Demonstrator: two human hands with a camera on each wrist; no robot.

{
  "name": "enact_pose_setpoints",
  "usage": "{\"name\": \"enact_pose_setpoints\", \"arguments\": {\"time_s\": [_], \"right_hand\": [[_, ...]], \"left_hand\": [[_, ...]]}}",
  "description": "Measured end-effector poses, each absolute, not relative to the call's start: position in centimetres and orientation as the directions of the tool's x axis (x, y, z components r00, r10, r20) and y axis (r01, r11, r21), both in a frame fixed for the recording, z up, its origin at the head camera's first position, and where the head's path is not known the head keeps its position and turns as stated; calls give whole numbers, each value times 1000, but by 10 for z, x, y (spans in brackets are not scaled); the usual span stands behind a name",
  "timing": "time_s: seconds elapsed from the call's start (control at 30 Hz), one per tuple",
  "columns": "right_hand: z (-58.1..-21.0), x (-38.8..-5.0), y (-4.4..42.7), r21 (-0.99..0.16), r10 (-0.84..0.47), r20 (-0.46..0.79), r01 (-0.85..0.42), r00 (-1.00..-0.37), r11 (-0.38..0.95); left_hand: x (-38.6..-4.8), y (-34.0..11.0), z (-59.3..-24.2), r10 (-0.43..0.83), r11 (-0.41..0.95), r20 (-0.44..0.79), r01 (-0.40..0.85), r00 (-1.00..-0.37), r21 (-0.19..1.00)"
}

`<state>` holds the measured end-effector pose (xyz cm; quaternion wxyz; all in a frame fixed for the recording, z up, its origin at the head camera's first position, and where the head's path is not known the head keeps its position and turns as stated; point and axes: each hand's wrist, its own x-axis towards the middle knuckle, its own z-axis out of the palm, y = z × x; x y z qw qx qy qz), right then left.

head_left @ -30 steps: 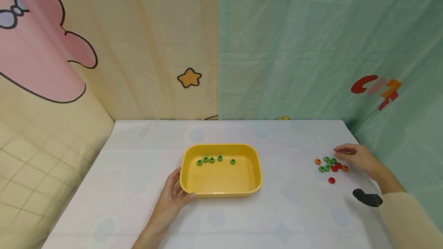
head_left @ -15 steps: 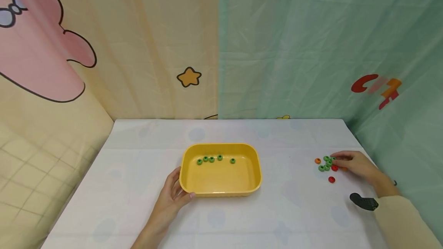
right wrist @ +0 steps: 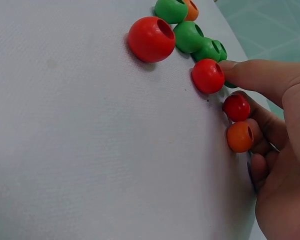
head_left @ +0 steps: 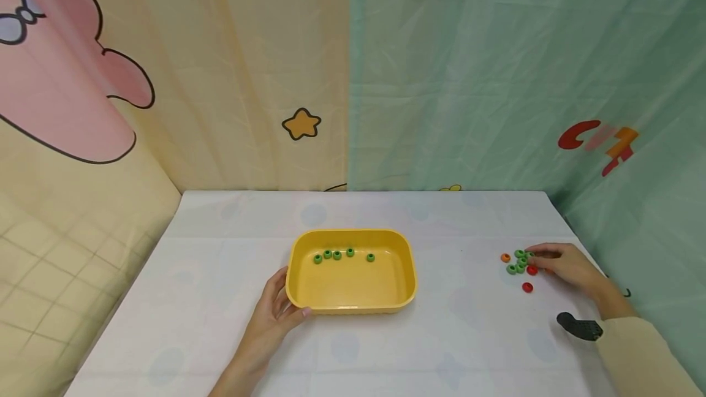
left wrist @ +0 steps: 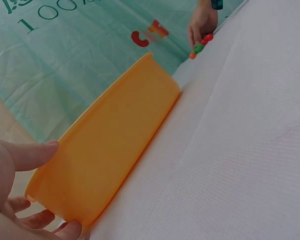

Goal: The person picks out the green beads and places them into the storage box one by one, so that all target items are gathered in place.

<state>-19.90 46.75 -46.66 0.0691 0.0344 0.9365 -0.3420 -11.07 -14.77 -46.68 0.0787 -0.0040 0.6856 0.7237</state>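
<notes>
My left hand (head_left: 270, 311) grips the near left corner of a yellow tray (head_left: 353, 290), thumb at the rim and fingers along the end wall. Several green beads (head_left: 337, 255) lie inside the tray toward its far side. At the right, my right hand (head_left: 570, 268) reaches into a loose group of beads on the table. Its thumb and forefinger pinch a green bead (right wrist: 231, 84), partly hidden by the thumb. In the right wrist view, a red bead (right wrist: 208, 76) lies by the thumb tip; a darker red bead (right wrist: 236, 107) and an orange bead (right wrist: 240, 136) sit by the other fingers.
More green beads (head_left: 512, 269), an orange bead (head_left: 505, 258) and a red bead (head_left: 527, 287) lie left of my right hand. A white patterned cloth (head_left: 441, 348) covers the table. Printed curtains (head_left: 441, 78) hang behind and at the sides.
My right hand has moved down and left into the beads, its fingers closing around a green one, then staying there. My left hand and the tray have not moved.
</notes>
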Motion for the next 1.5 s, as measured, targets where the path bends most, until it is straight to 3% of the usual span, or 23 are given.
{"name": "enact_pose_setpoints", "arguments": {"time_s": [0.5, 1.2, 1.5], "right_hand": [[-434, -209, 461, -642, -35, -130, 57, -991, 764], [-404, -242, 386, -692, -268, -116, -116, -956, 713], [-396, -250, 358, -683, -310, -138, -136, -941, 718]], "left_hand": [[-111, -147, -468, 117, -60, -110, -117, -987, 991], [-110, -149, -467, 101, -39, -125, -130, -987, 991], [-111, -148, -467, 104, -41, -118, -123, -988, 992]]}}
